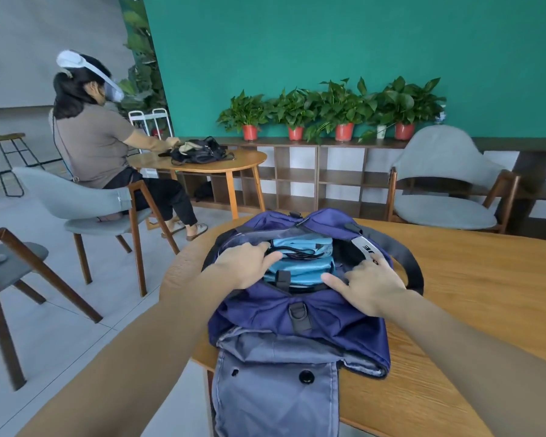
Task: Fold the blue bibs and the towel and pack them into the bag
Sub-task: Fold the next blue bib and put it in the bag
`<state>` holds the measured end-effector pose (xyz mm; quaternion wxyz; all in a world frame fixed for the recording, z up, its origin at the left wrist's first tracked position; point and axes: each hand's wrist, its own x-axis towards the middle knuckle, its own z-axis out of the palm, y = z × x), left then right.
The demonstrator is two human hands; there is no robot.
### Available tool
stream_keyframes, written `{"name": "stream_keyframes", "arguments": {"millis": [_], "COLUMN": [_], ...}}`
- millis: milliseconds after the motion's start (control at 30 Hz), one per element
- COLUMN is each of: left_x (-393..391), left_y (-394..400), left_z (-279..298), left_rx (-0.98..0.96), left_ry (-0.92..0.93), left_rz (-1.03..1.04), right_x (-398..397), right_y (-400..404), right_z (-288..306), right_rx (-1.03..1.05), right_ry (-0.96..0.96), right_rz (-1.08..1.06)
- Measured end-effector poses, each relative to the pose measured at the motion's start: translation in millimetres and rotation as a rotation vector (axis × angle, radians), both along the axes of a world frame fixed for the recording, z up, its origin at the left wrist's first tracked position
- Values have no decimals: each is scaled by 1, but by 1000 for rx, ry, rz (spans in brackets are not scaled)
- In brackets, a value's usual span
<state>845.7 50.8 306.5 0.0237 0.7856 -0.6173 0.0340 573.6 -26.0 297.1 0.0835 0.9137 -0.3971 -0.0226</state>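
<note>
A dark blue bag [297,307] lies open on the round wooden table [473,279], its grey flap hanging toward me over the table's edge. Folded light blue bibs [300,266] with black straps lie stacked inside the opening. My left hand [246,263] rests on the bag's left rim, fingers stretched toward the bibs. My right hand [369,285] sits on the right rim, with the thumb and forefinger spread and the other fingers curled over the edge by a grey label. I cannot make out a towel.
A black shoulder strap [404,257] curves off the bag to the right. A grey chair [445,184] stands behind the table. At the left, another person [98,143] sits at a second table with a black bag [199,151]. Potted plants [344,115] line a shelf.
</note>
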Motion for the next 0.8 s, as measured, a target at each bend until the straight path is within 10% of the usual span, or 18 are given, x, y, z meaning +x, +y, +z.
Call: {"name": "stream_keyframes", "arguments": {"millis": [533,800], "left_x": [2,-41], "left_y": [14,25], "left_z": [138,117], "left_rx": [-813,-543], "left_ry": [-301,-127], "left_rz": [-213,-325], "right_x": [24,5], "right_y": [-7,31], "right_z": [127,91], "right_rx": [-754,-337], "right_ry": [-639,-618], "right_rz": [22,226]}}
